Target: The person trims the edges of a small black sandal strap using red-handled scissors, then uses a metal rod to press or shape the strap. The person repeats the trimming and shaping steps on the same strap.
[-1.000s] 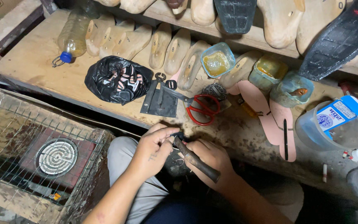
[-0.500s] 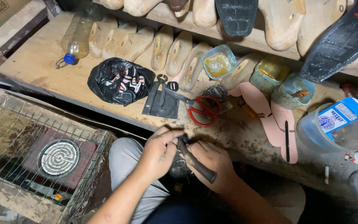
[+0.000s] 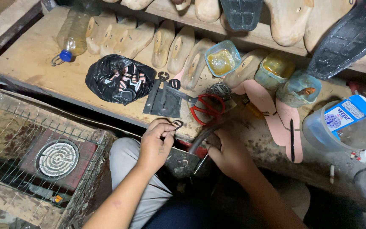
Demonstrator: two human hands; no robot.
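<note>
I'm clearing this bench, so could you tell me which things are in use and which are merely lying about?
In use:
left hand pinching a small dark buckle
right hand on a dark curved tool

Lying about:
red scissors
black bag
pink insoles
plastic bottle

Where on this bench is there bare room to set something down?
Bare wood lies left of the black bag, below the bottle. Crowded from the scissors right to the pink insoles and tub.
</note>
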